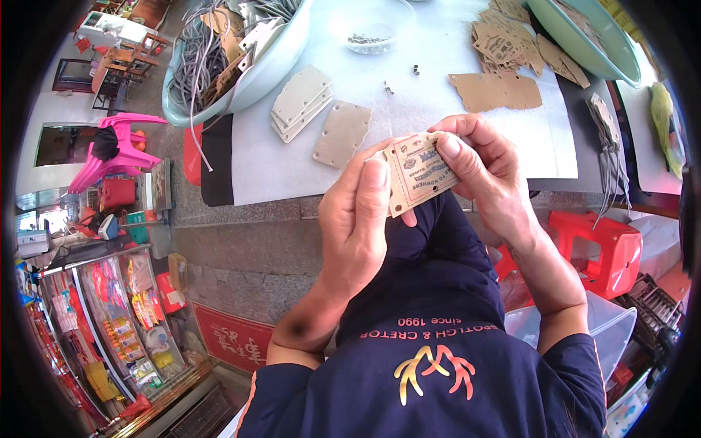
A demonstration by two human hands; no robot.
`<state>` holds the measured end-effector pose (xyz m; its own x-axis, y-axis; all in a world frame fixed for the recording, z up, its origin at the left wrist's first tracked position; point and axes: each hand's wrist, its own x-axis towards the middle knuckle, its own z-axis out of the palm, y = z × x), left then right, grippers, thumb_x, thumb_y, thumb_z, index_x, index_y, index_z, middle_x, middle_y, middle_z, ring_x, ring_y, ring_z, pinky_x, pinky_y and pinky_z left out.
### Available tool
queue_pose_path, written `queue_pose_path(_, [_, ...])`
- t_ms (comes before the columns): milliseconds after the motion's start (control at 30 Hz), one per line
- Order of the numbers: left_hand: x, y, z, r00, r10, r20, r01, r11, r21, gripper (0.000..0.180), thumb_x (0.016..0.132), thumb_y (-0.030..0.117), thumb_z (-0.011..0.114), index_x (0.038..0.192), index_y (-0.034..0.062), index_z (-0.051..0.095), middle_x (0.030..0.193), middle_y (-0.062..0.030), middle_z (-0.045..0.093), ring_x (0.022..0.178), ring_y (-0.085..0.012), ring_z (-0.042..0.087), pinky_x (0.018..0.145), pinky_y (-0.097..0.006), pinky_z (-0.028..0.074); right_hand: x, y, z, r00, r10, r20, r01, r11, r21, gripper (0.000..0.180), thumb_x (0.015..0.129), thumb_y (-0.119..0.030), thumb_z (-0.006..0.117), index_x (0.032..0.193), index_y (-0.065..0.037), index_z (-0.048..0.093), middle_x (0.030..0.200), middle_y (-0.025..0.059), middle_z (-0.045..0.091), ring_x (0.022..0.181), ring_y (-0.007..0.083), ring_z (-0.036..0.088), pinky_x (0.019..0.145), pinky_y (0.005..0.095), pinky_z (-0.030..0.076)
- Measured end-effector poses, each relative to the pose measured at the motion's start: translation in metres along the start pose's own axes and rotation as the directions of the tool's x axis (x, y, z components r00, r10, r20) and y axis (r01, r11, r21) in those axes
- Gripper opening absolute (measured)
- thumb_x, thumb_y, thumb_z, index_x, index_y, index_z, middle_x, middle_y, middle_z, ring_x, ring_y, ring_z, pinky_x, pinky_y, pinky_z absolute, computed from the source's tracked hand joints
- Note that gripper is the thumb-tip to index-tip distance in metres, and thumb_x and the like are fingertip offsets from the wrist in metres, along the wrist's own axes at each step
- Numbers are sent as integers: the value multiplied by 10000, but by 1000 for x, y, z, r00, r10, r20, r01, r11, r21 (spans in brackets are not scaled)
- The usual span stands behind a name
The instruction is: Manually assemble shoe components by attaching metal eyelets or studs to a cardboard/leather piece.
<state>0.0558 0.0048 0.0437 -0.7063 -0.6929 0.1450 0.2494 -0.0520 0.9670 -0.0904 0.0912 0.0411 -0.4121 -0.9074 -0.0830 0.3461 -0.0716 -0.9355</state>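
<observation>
I hold a tan printed card with wavy edges and small holes in both hands, over my lap at the near table edge. My left hand grips its left end, thumb on top. My right hand pinches its far right corner between thumb and fingers. A pale layer shows along the card's left edge; I cannot tell how many layers it has. Just beyond my left hand lie a single pale grey plate with holes and a small stack of similar plates. Small metal clips lie on the white sheet.
A light blue basin of grey cords and cards stands far left. A clear bowl holds small metal pieces. Brown cards are piled far right by a green basin. Corded cards hang off the right edge. Red stools stand right.
</observation>
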Motion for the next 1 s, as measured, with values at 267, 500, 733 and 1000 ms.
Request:
queue_pose_path(267, [2,8,3,999,-30,26,32,998,-62,407,1047,204,296,1240,-78,517,1037,-125,641,758,-91,593,601,-207,472,-2,10,-1,1000,6,0,-6,994,111,196,988,-223,545,1065,-45,573,897,-2,623,747,15,546,626,156,436])
queue_pose_path(500, [1,15,7,999,9,53,-12,998,62,373,1037,173,328,1209,-82,540,923,-92,642,701,-83,577,615,-208,467,0,23,-4,998,-58,29,45,946,321,162,995,-228,528,1050,-82,571,849,-41,588,602,-13,384,525,143,304])
queue_pose_path(733, [3,30,13,959,251,134,-282,905,319,260,993,105,436,1093,-78,591,769,-74,612,620,-72,561,568,-225,455,1,27,-10,974,-166,151,73,871,485,171,994,-221,512,1058,-62,527,874,0,544,581,10,380,538,164,325])
queue_pose_path(1000, [5,32,16,936,323,142,-353,863,360,219,974,64,457,1059,-80,599,779,-98,617,599,-89,562,545,-234,448,0,26,-8,968,-183,172,63,841,537,165,998,-205,509,1078,-66,549,898,0,619,579,-9,373,510,147,304])
